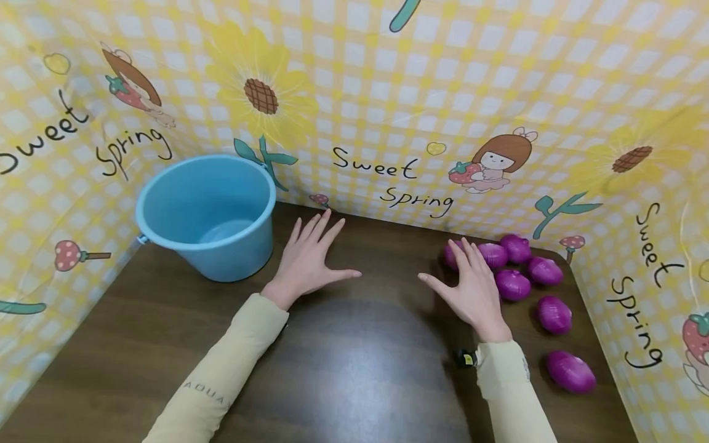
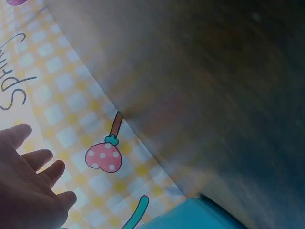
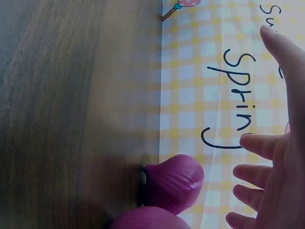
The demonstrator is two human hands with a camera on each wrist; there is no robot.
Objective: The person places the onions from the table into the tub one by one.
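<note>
Nearest the camera are two pale sleeves, reaching in over the counter. The left hand hovers just to the right of the blue bucket, its fingers spread and holding nothing. The right hand, well apart from the bucket, is likewise spread and empty, and nearer the purple onions. Seven show, all far to the bucket's right; from the right fingers they lie below and outward, away from the bucket, some partly hidden behind that hand. The closest onion has its long axis slanting roughly toward the bucket. The counter is dark brown and shiny; behind the bucket and at both sides stand checked, flower-printed walls.
</note>
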